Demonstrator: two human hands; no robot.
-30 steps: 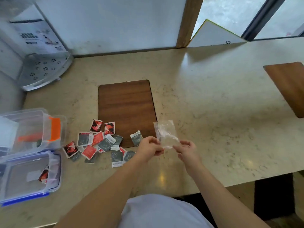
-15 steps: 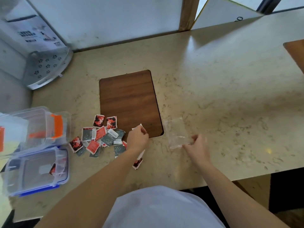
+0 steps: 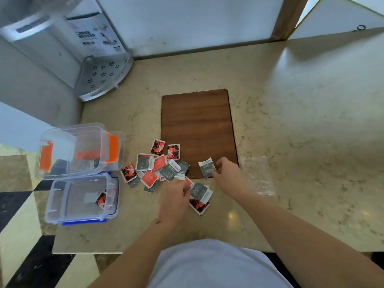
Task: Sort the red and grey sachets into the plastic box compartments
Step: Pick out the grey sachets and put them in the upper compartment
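In the head view, the loose pile of red and grey sachets [image 3: 160,169] is seen just left of the wooden inlay [image 3: 198,129], with both plastic boxes [image 3: 83,198] further left of it. A grey sachet [image 3: 206,168] on the inlay's near edge is pinched by the right hand [image 3: 229,175]; the left hand [image 3: 173,197] is curled over sachets, its grip not discernible. Mixed colours could be gathered together, so a sachet may be dropped into the wrong compartment.

Two boxes [image 3: 82,175] sit left of the sachets [image 3: 160,169], a bag [image 3: 258,176] lies right, a board [image 3: 197,125] behind.
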